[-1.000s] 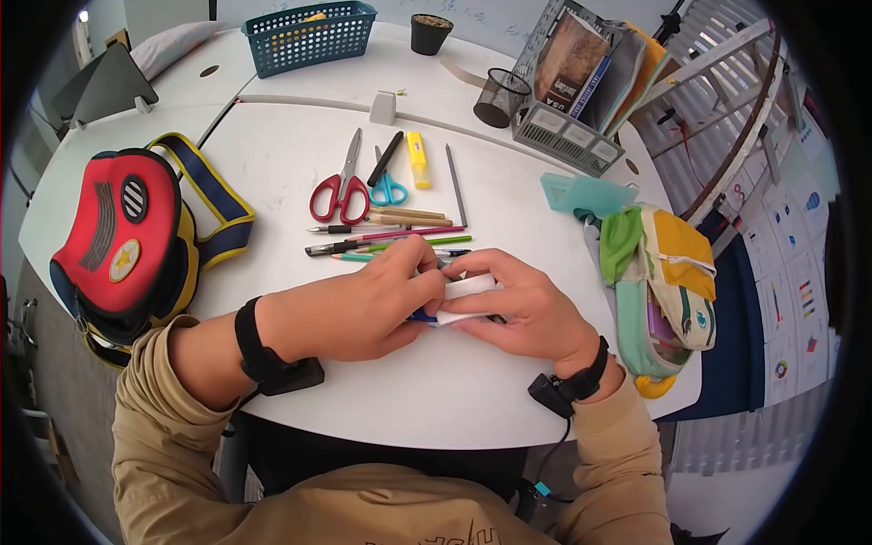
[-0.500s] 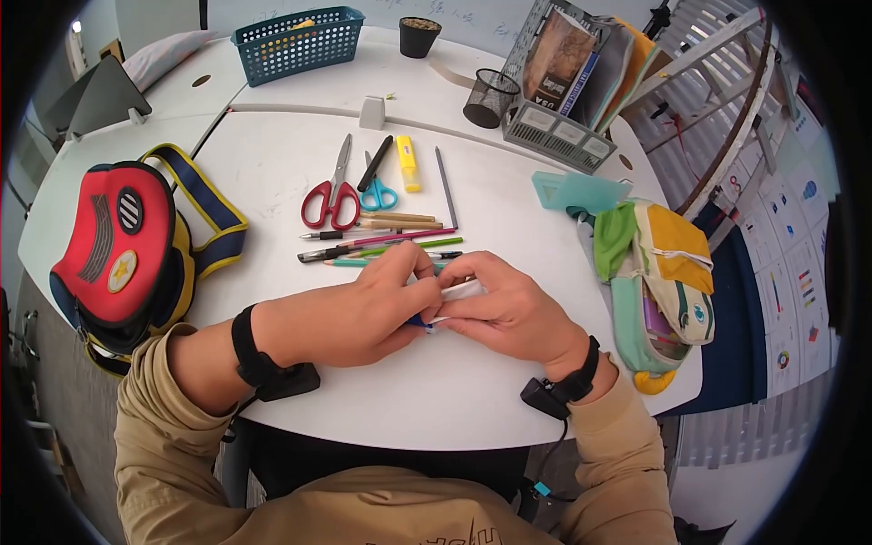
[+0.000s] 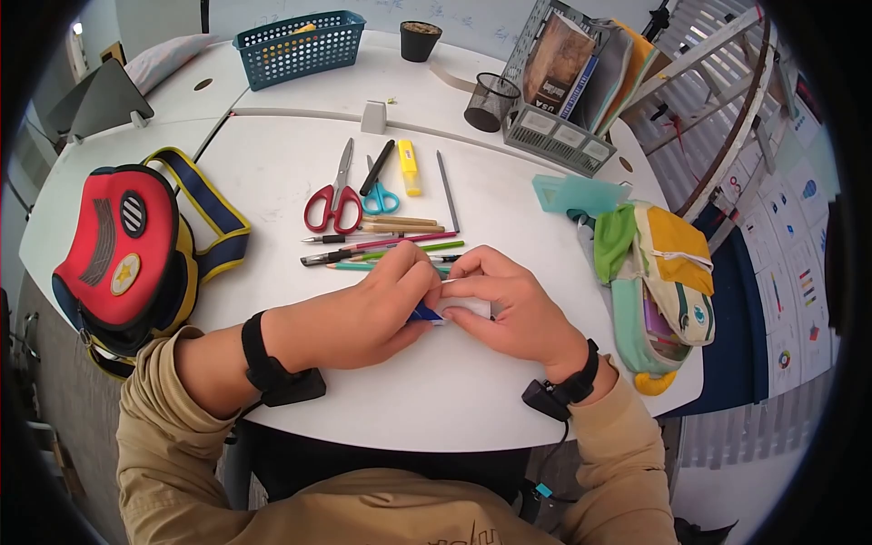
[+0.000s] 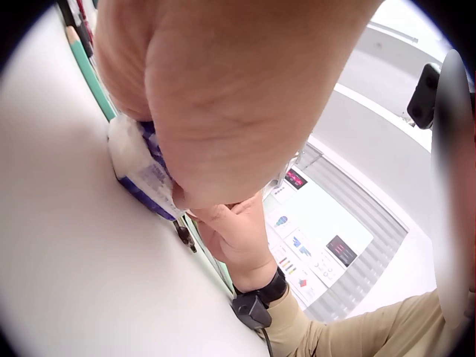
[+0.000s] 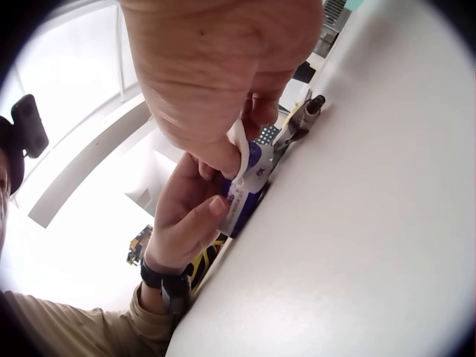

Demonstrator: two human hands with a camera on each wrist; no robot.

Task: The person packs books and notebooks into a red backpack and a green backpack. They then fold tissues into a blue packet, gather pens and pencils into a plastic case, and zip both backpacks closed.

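Both hands meet over the front middle of the table around a small blue-and-white packet [image 3: 425, 314]. In the right wrist view the left hand [image 5: 186, 219] pinches the blue printed side of the packet [image 5: 239, 204]. The right hand [image 3: 513, 309] pinches a white piece at its other end between thumb and fingers. The left hand [image 3: 377, 304] covers much of the packet in the head view. Just beyond the hands lie a green pencil [image 3: 445, 246], a teal pencil [image 3: 350, 266] and a black pen [image 3: 318, 259].
Red scissors [image 3: 333, 209], blue scissors [image 3: 380, 201], a yellow highlighter [image 3: 409, 168] and a grey pencil [image 3: 447, 191] lie farther back. A red bag [image 3: 123, 245] stands left, an open pencil pouch [image 3: 654, 282] right. Behind are a blue basket [image 3: 300, 53], mesh cup [image 3: 491, 103] and file rack [image 3: 559, 136].
The right fingers have shifted on the white piece, and more of the packet's blue side shows between the hands. The pens and scissors have not been moved.
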